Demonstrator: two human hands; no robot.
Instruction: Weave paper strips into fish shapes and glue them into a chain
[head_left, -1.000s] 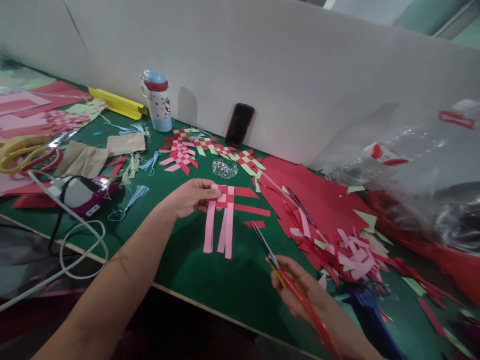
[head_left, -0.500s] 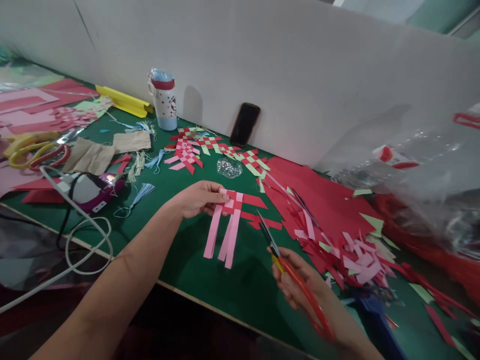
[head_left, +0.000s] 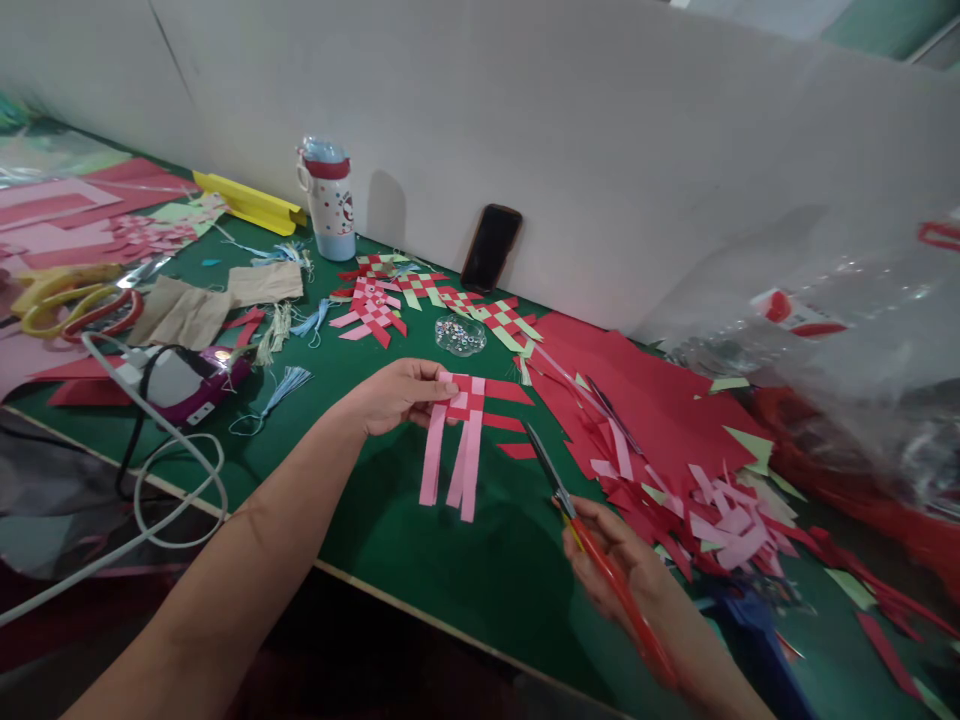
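Observation:
Between the thumb and fingers of my left hand [head_left: 409, 395] is a woven paper piece [head_left: 466, 398] of red and pink strips. Its pink strips hang down toward me, and its red strips point right, with slanted ends. My right hand [head_left: 622, 555] grips scissors [head_left: 600, 560] with red and yellow handles. The scissors' blades point up and left, close together, just right of the red strips and apart from them. A cut red scrap [head_left: 516, 451] lies on the green table [head_left: 450, 590] near the blade tips.
Red sheets [head_left: 630, 390] and a heap of pink scraps [head_left: 731, 530] lie to the right. Behind are a bead dish [head_left: 460, 336], woven pieces [head_left: 375, 305], a phone [head_left: 491, 248] and a bottle [head_left: 331, 205]. A purple device [head_left: 195, 385] with a white cable is left.
The scissors have moved right, away from the paper strips, and their blades have come together. A lower red strip looks shorter, with a scrap on the table. The woven piece has shifted slightly up.

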